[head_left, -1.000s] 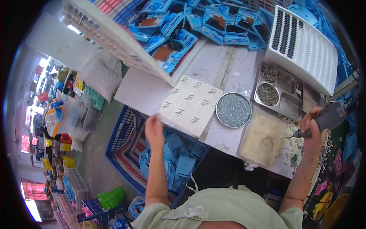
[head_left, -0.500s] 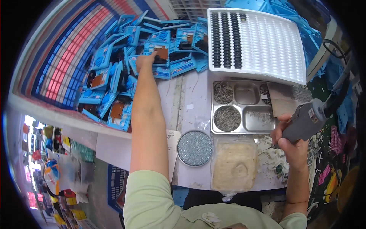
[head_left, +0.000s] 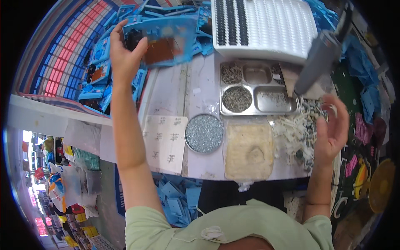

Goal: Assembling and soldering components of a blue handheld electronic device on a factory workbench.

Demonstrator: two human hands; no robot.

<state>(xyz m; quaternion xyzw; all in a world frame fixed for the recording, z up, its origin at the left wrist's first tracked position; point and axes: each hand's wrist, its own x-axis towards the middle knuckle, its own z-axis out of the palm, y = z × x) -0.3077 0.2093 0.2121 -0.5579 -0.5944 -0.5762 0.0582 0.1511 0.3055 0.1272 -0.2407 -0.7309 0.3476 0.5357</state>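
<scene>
My left hand [head_left: 125, 58] grips a blue plastic casing [head_left: 179, 31] by its left edge, thumb on the near side. The casing is smeared by motion and carries a brown board [head_left: 160, 51] and some black parts. My right hand [head_left: 333, 129] is open, fingers curled apart, above the right side of the table. Just up and left of it a grey electric screwdriver [head_left: 318, 58] hangs tilted from its cable, not touched by the hand. Beneath that hand lies a pile of small white and dark parts [head_left: 293, 129].
Behind my left hand are heaped blue casings [head_left: 100, 50]. A steel compartment tray [head_left: 254, 111] holds screws, with a white ribbed tray [head_left: 283, 29] of black parts beyond. A round dish [head_left: 204, 133] of small metal pieces and a wrapped yellowish block [head_left: 249, 152] sit nearer.
My right hand has let go of the screwdriver and opened, and the screwdriver hangs free. My left hand has lifted a blue casing off the heap and moved left. The view has shifted.
</scene>
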